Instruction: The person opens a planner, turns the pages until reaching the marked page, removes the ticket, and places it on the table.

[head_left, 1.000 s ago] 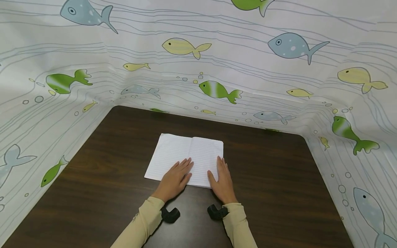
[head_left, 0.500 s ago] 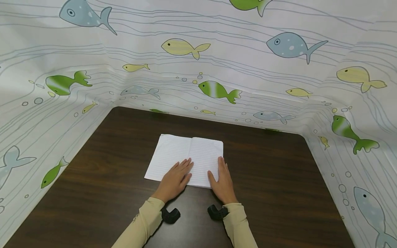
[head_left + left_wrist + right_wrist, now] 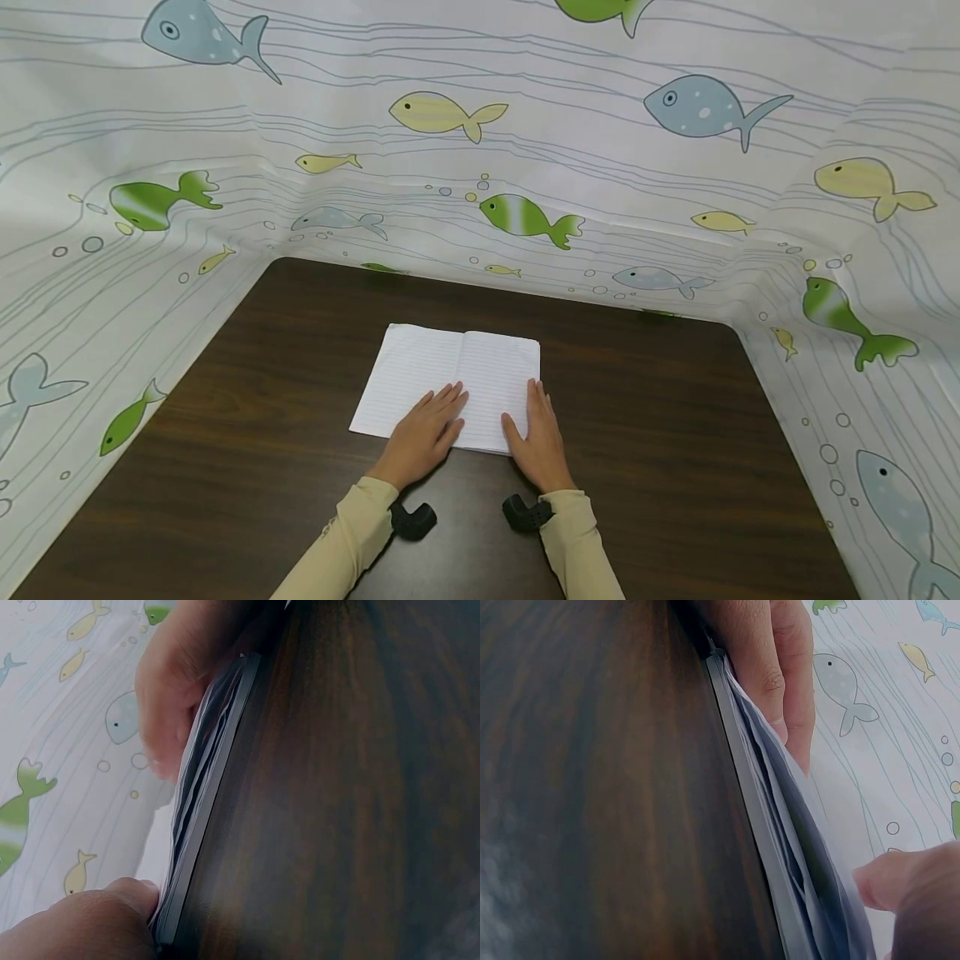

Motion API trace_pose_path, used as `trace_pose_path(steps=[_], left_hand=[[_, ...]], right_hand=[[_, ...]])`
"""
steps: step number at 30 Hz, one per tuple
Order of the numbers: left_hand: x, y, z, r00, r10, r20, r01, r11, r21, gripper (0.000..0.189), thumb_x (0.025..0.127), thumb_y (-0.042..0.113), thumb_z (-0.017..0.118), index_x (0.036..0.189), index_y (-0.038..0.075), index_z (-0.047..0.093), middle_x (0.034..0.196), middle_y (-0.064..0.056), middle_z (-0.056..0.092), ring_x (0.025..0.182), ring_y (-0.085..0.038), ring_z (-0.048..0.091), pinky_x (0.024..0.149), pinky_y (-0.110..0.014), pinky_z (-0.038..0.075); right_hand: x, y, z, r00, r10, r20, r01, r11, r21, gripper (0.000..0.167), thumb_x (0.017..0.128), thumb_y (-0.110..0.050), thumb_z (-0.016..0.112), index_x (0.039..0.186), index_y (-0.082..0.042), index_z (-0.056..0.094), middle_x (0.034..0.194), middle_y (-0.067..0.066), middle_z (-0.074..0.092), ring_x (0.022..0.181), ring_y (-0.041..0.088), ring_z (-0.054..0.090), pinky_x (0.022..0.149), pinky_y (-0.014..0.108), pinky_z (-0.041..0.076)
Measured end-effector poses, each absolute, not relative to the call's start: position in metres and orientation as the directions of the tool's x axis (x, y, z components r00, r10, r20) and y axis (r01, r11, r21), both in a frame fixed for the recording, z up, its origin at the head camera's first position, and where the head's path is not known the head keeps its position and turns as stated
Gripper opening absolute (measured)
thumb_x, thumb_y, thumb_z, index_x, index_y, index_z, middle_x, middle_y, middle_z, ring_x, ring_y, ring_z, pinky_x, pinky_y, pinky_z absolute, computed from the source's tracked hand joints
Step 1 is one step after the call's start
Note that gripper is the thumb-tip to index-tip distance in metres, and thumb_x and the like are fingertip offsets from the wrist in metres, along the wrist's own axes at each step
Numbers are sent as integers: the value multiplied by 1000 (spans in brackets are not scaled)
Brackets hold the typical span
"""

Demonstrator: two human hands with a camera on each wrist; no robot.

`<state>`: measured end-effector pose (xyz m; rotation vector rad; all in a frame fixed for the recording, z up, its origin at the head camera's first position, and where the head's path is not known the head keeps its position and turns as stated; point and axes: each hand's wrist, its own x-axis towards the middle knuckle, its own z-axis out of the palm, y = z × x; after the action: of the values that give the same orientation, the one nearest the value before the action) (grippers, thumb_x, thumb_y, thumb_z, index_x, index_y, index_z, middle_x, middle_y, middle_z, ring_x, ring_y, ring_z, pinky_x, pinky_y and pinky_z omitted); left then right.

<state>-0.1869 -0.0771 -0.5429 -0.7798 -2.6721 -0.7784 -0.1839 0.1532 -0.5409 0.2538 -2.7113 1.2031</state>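
Observation:
A ruled notebook (image 3: 426, 360) lies spread on the dark table, blank apart from its lines where the pages show. My left hand (image 3: 417, 442) rests with extended fingers over its lower middle, near the center fold. At the lower right, my right hand (image 3: 542, 443) lies along the page's edge, its thumb on the paper and fingers pointing away. Both wrist views look along the notebook's near edge. There the stacked pages (image 3: 780, 817) fan slightly apart above the cover. The left thumb (image 3: 135, 896) sits at the top sheet in the left wrist view.
The brown wood-grain table (image 3: 660, 433) extends around the notebook. A white sheet printed with fish (image 3: 570, 150) rises along its back and both sides. Black wrist devices (image 3: 412, 522) sit at both cuffs.

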Motion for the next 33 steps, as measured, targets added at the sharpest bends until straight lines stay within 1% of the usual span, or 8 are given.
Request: trace_pose_path(steps=[4, 10, 13, 17, 21, 26, 28, 33], left_hand=[[-187, -77, -543, -826, 425, 371, 557, 716, 420, 47, 106, 23, 59, 148, 3, 56, 155, -13, 51, 146, -26, 45, 122, -46, 33], [-187, -77, -543, -825, 430, 367, 559, 717, 415, 47, 107, 23, 58, 149, 4, 55, 155, -12, 50, 146, -26, 45, 123, -46, 32], [-187, -77, -543, -829, 432, 356, 554, 720, 417, 50, 106, 26, 59, 150, 3, 54, 157, -12, 49, 147, -26, 44, 123, -45, 32], [-188, -77, -542, -840, 431, 331, 540, 727, 423, 62, 104, 36, 61, 153, -1, 48, 159, -14, 45, 148, -25, 42, 124, -44, 30], [-188, -78, -541, -855, 427, 295, 518, 731, 444, 82, 100, 53, 62, 157, -2, 39, 162, -15, 39, 149, -25, 40, 125, -44, 28], [-190, -80, -541, -882, 412, 227, 468, 718, 515, 109, 90, 68, 67, 162, -1, 25, 165, -16, 33, 150, -28, 39, 125, -45, 28], [-190, -80, -541, -894, 401, 200, 441, 713, 545, 112, 88, 68, 69, 163, 0, 22, 165, -16, 32, 149, -32, 39, 123, -47, 31], [-189, -80, -541, -911, 377, 166, 400, 715, 573, 106, 92, 63, 68, 164, 2, 19, 166, -14, 32, 147, -40, 41, 119, -52, 37]], right_hand=[[-184, 154, -540, -972, -94, 215, -220, 680, -700, 77, 103, -30, 60, 160, 8, 24, 166, 26, 25, 155, 44, 20, 123, 62, 21], [-185, 154, -540, -964, -130, 231, -252, 719, -648, 77, 102, -29, 61, 157, 13, 26, 163, 28, 30, 155, 41, 21, 126, 57, 19], [-185, 154, -540, -965, -145, 218, -254, 727, -638, 81, 101, -33, 62, 157, 13, 26, 163, 28, 29, 156, 38, 21, 126, 55, 17], [-186, 154, -541, -967, -174, 189, -254, 745, -617, 88, 100, -43, 64, 158, 12, 26, 164, 25, 29, 156, 34, 22, 128, 52, 15], [-186, 153, -540, -957, -226, 182, -290, 751, -593, 97, 97, -55, 64, 158, 10, 26, 165, 23, 29, 156, 32, 25, 128, 52, 10], [-185, 153, -540, -942, -275, 193, -335, 735, -590, 107, 91, -65, 67, 159, 7, 27, 165, 22, 31, 154, 31, 29, 128, 56, 4], [-184, 153, -540, -936, -293, 195, -351, 732, -584, 111, 89, -67, 69, 160, 7, 26, 165, 22, 31, 154, 31, 30, 127, 57, 3], [-184, 154, -540, -916, -343, 208, -399, 737, -545, 119, 83, -69, 74, 159, 9, 26, 165, 23, 31, 154, 31, 30, 126, 61, 3]])
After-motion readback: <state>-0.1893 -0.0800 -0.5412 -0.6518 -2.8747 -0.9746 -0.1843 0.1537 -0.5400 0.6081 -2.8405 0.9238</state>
